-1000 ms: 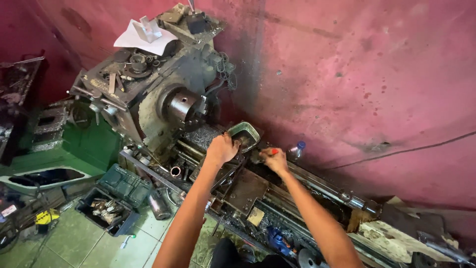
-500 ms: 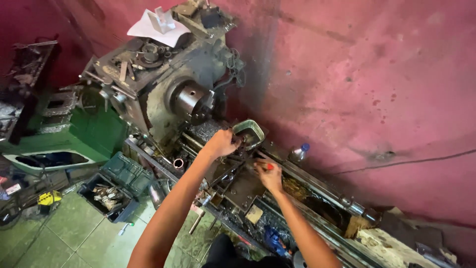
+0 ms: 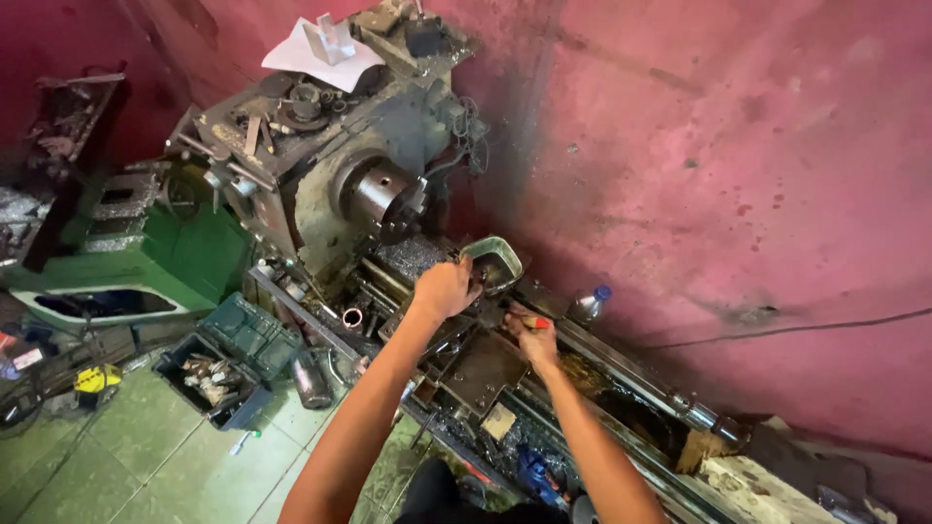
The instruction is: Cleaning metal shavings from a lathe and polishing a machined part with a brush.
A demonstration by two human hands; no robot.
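I look down on an old grey-green metal lathe (image 3: 320, 184) standing against a red wall. My left hand (image 3: 444, 288) rests closed on the tool post area of the carriage, right beside a small rectangular metal tray (image 3: 492, 262). My right hand (image 3: 532, 333) is closed around a small red-handled tool (image 3: 536, 322) just to the right, over the carriage. The round steel chuck (image 3: 382, 197) sits apart from both hands, up and to the left. What my left fingers grip is hidden under the hand.
A clear plastic bottle with a blue cap (image 3: 588, 305) stands behind the bed by the wall. A dark box of metal parts (image 3: 216, 378) and a green crate (image 3: 252, 333) lie on the tiled floor at left. Paper (image 3: 322, 56) lies on the headstock.
The view has shifted slightly. My right hand has come nearer to me along the carriage, away from the bottle. My left hand stays by the small tray.
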